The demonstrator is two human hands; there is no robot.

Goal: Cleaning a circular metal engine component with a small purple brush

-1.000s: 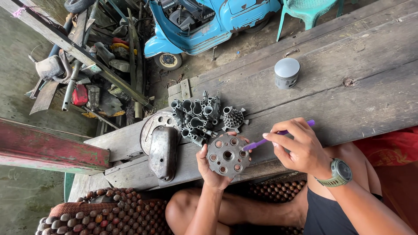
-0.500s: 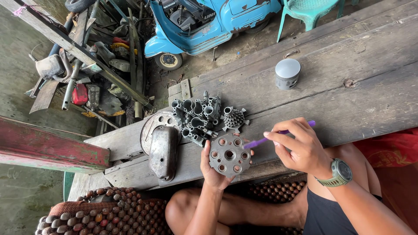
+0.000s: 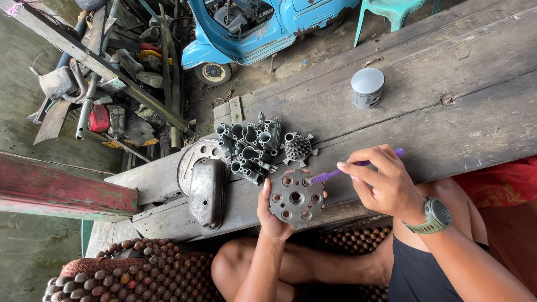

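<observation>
Right at the near edge of the wooden bench (image 3: 447, 128), the left hand (image 3: 274, 215) is gripping a round metal disc with holes (image 3: 296, 198), holding it upright just beyond the planks' lip, above the person's bare knees. The right hand (image 3: 383, 182) is pinching a purple toothbrush (image 3: 349, 168), its bristle end touching the disc's upper right rim. Open plank is lying to the right, running toward a grey piston (image 3: 367, 88) well apart; leftward, a cluster of grey metal parts (image 3: 251, 145) and a domed cover (image 3: 207, 192) are crowding close. Compared with half a second ago, the disc is sitting slightly lower and the brush is meeting its rim.
</observation>
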